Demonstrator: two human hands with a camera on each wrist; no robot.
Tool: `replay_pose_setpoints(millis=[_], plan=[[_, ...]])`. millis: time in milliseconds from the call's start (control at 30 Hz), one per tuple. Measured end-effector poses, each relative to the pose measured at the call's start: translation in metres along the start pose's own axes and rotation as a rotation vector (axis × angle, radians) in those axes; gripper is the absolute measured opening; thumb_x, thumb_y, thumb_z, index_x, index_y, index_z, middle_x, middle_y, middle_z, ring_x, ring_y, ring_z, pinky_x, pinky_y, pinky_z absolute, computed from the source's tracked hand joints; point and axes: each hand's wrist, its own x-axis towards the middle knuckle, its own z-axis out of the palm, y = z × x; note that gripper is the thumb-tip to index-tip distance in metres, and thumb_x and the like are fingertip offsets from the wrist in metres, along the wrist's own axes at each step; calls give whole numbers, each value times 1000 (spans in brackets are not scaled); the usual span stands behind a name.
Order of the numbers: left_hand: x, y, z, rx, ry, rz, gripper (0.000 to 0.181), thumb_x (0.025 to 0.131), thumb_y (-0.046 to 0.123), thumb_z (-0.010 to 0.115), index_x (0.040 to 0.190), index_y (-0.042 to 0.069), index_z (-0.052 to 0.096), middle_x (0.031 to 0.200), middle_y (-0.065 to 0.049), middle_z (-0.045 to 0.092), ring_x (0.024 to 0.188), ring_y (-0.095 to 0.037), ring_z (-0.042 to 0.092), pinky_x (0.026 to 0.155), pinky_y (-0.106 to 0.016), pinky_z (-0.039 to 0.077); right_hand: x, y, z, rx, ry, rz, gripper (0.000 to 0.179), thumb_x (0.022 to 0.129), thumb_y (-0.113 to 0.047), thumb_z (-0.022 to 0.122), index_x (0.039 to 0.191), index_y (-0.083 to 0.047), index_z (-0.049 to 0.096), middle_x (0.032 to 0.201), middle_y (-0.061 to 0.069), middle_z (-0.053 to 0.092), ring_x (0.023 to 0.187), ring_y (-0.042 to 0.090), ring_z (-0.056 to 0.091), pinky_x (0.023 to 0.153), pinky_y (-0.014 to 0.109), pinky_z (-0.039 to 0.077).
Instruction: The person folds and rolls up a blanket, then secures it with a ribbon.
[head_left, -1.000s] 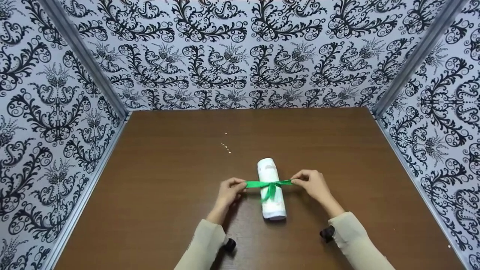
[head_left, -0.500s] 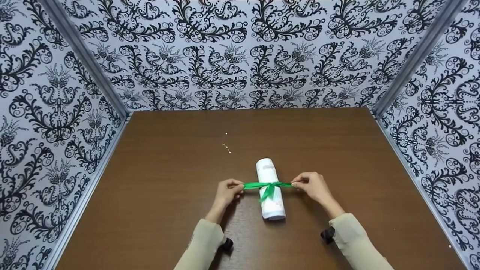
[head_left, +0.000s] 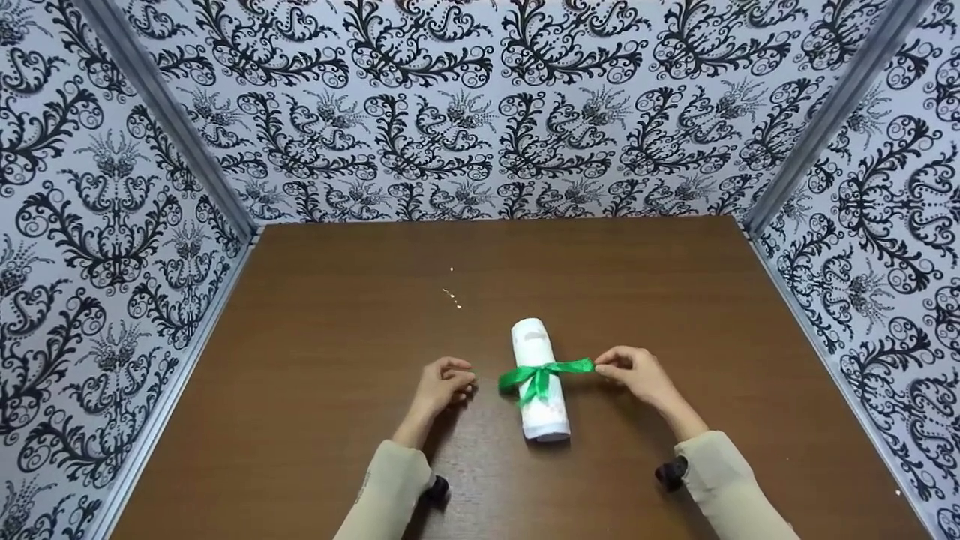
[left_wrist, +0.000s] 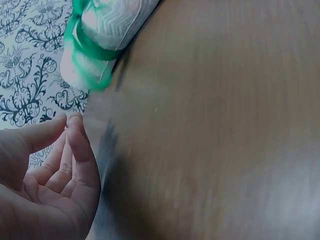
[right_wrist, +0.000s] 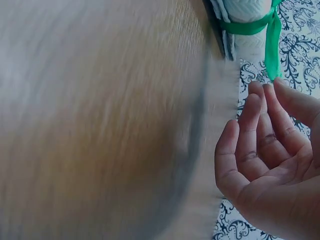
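Note:
A white textured roll, like a rolled cloth or towel point(head_left: 546, 412), lies on the brown table with a green ribbon point(head_left: 538, 381) tied around its middle. One ribbon tail curls down at the roll's left, another stretches right, and shorter ends hang over the front. My left hand point(head_left: 444, 386) is left of the roll, apart from the ribbon. In the left wrist view its thumb and index finger point(left_wrist: 77, 137) nearly meet with nothing between them. My right hand point(head_left: 637, 375) is at the right tail's tip, its fingers loosely bent; the tip appears just free of the fingertips.
The brown table point(head_left: 337, 300) is bounded by patterned walls point(head_left: 450, 112) at the back and sides, with grey metal corner posts point(head_left: 176, 120). Small pale specks point(head_left: 454, 298) dot the table beyond the roll. A dark device point(head_left: 671, 474) sits at each wrist.
My left hand has let go of the ribbon and moved left; that tail has curled back toward the roll. My right hand has drawn slightly right, and its tail appears released.

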Motion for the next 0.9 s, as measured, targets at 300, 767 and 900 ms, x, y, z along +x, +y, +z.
replay_pose_setpoints(millis=[300,767,900], plan=[[11,15,-10,227,84,119,23,92,2,66,110,-11,64,102,-26,72,92,-33,72,77,-38,59,3,0,-16,-145,111,-7,18,93,-14,70,107,-4,72,104,12,74,97,27,71,85,38,56],[23,29,-7,987,171,315,60,93,39,69,144,13,52,160,-9,38,144,-35,39,117,-55,34,9,7,-31,-521,138,-71,81,86,-45,75,152,-13,40,163,20,24,152,43,12,111,79,-2],[24,30,-5,1174,197,366,81,88,62,63,153,20,40,166,-5,25,151,-36,27,121,-63,18,12,7,-32,-576,133,-73,93,83,-57,72,157,-17,31,167,19,10,153,45,-3,108,80,-13]])
